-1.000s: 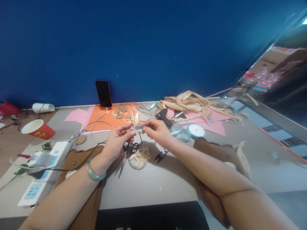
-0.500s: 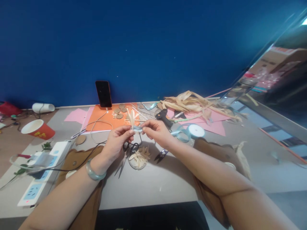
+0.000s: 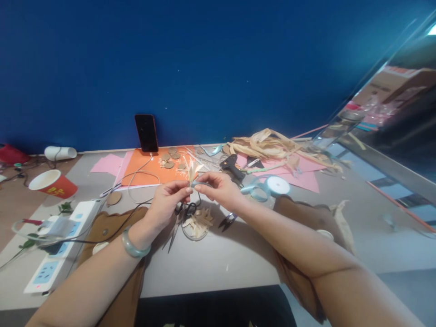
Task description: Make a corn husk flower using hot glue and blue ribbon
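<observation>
My left hand point(image 3: 169, 196) is closed in a pinch on the base of a small flower of pale dried husk strips point(image 3: 192, 171), which points upward. Close beside it, my right hand point(image 3: 222, 190) pinches a light blue ribbon point(image 3: 201, 183) against the flower's base. Just below the hands lie black-handled scissors point(image 3: 174, 232) and a round dish with cut husk pieces point(image 3: 198, 222). A pair of thread snips point(image 3: 227, 221) rests under my right wrist. To the right, a roll of light blue ribbon point(image 3: 260, 191) sits by a white spool point(image 3: 277, 185).
A phone point(image 3: 146, 133) leans on the blue wall. Dried husks point(image 3: 265, 144) and a black glue gun point(image 3: 233, 167) lie at the back right. On the left are a power strip point(image 3: 61, 250), cables and a red paper cup point(image 3: 57, 185). Wooden discs point(image 3: 168, 164) rest on orange paper.
My right hand has moved left, close to my left hand, and its fingers have come to the flower's base with the ribbon. The flower has tilted slightly to the right.
</observation>
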`<state>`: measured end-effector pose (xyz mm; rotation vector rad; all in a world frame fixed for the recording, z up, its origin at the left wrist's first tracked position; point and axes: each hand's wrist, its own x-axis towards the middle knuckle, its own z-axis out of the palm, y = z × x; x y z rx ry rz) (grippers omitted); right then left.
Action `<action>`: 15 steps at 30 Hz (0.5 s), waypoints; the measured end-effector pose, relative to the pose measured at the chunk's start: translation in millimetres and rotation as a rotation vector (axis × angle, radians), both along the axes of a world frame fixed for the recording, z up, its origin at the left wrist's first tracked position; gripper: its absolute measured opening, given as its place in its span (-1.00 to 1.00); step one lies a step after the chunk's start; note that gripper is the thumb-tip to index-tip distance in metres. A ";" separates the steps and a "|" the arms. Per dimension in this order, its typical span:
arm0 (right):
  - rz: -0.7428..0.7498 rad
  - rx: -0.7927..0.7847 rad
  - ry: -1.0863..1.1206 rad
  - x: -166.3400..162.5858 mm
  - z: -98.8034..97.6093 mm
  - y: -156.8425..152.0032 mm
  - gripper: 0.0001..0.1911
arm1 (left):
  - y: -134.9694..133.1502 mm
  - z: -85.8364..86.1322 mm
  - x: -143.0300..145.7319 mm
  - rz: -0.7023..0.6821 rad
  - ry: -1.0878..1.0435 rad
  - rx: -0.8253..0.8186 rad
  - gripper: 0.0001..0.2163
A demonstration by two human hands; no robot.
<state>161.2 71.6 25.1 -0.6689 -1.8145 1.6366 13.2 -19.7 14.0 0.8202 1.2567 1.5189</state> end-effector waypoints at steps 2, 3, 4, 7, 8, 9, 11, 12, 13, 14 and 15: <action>-0.018 0.023 -0.002 -0.1 -0.7 0.3 -0.79 | -0.1 1.0 1.4 0.007 -0.005 -0.010 -0.77; -0.023 0.029 0.002 -0.2 -1.4 0.7 -0.80 | 0.0 1.3 1.9 0.010 -0.007 -0.014 -0.76; -0.023 0.030 0.006 -0.2 -2.1 1.2 -0.81 | 0.3 1.2 2.1 0.009 -0.010 -0.017 -0.75; -0.002 0.007 0.023 -0.6 -4.3 2.3 -0.82 | 1.5 -1.0 1.4 0.006 -0.022 -0.017 -0.73; 0.005 -0.004 0.031 -0.8 -4.8 2.5 -0.82 | 1.9 -2.1 0.8 0.004 -0.028 -0.014 -0.72; 0.011 -0.015 0.040 -1.0 -5.1 2.4 -0.81 | 2.1 -3.2 0.3 0.003 -0.032 -0.008 -0.70; 0.020 -0.032 0.056 -1.3 -5.3 2.0 -0.80 | 2.3 -4.8 -0.2 -0.004 -0.039 0.005 -0.66; 0.025 -0.039 0.062 -1.4 -5.2 1.6 -0.80 | 2.3 -5.2 -0.2 -0.010 -0.041 0.006 -0.66; 0.030 -0.046 0.065 -1.4 -5.0 1.3 -0.80 | 2.2 -5.4 -0.1 -0.015 -0.043 0.005 -0.66; 0.033 -0.052 0.068 -1.4 -4.7 0.9 -0.79 | 2.1 -5.3 0.1 -0.018 -0.043 0.001 -0.68; 0.037 -0.060 0.069 -1.4 -4.6 0.7 -0.79 | 2.0 -5.2 0.3 -0.019 -0.043 -0.005 -0.70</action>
